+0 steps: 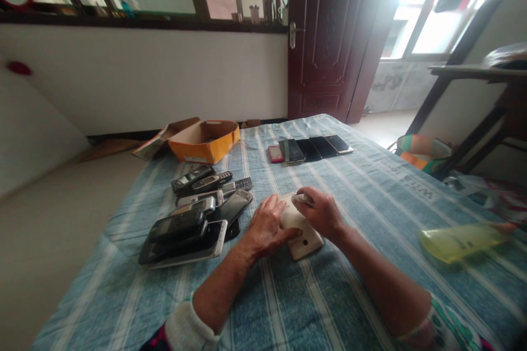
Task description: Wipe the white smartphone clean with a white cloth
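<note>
A white phone (303,242) lies face down on the blue striped cloth (313,296) in front of me. My left hand (268,225) rests on its left side, fingers curled against it. My right hand (321,211) is closed over the phone's far end, pinching a small whitish cloth or wipe (302,198) against it. A heap of several old phones (193,219) lies just left of my left hand.
A row of several dark smartphones and a small red one (310,149) lies further back. An open orange cardboard box (205,140) sits at the table's far left. A yellow-green spray bottle (461,241) lies on its side at the right. A dark door and shelving stand behind.
</note>
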The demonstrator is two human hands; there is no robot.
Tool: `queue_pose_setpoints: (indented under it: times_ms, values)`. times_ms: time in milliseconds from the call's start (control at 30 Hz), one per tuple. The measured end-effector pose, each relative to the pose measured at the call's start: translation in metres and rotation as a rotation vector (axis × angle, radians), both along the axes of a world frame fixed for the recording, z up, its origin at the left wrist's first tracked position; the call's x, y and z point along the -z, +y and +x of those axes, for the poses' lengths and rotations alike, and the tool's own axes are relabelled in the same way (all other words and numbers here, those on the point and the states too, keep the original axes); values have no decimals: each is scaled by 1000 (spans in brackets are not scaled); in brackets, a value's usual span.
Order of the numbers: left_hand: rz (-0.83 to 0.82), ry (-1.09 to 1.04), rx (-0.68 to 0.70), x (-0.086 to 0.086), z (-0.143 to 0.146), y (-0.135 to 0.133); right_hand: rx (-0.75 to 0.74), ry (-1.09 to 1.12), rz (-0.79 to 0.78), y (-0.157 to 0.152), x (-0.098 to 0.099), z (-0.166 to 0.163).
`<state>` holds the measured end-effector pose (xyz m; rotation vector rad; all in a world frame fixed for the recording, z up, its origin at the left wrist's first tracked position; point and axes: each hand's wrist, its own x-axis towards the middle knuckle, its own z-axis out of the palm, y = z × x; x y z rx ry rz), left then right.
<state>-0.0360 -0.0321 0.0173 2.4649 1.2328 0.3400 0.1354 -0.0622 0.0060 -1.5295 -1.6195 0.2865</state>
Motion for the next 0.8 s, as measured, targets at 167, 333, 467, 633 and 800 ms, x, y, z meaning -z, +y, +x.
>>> queue_pose_setpoints:
  times_ms: [167, 333, 467, 633, 800]
  values:
    - [27, -383, -48, -3, 8, -3, -62, 300, -1, 1, -2, -3]
    - [-213, -662, -33, -4, 10, -7, -164, 520, -84, 0, -7, -6]
    - [-267, -757, -81, -1, 10, -3, -198, 671, -167, -2, -12, -7]
    - [-331, -832, -96, -4, 8, -2, -354, 826, -272, -6, -15, -4]
    - [-285, -825, -163, -8, 7, -3, -555, 862, -359, -6, -15, 4]
